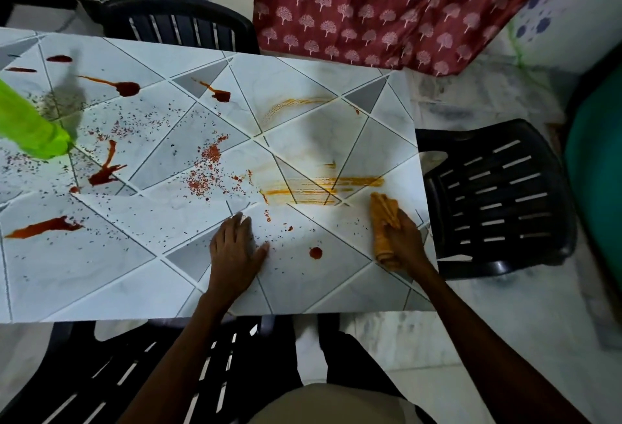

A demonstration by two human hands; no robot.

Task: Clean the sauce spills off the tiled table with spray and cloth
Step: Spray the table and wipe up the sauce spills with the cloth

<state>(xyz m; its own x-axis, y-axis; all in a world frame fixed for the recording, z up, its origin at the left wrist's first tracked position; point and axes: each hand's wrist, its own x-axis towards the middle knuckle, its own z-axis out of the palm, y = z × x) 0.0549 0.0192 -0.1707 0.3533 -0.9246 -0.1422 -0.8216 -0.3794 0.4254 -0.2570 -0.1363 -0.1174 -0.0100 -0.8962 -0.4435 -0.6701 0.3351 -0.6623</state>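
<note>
The white tiled table (111,275) carries red sauce blobs (128,88) and streaks across its left and middle. An orange smear (323,184) runs across the right part, with a small round red drop (315,252) near the front. My right hand (405,242) grips an orange-stained cloth (385,221) pressed on the table near its right edge, just below the smear. Fingers straight, my left hand (235,248) rests flat on the tiles left of the drop. A green spray bottle (32,124) stands at the far left, blurred and cut by the frame.
Dark plastic chairs stand at the table's right (498,198), behind it (178,28) and in front of me (134,373). A maroon patterned curtain (387,3) hangs at the back right. Fine dark specks dot the tiles.
</note>
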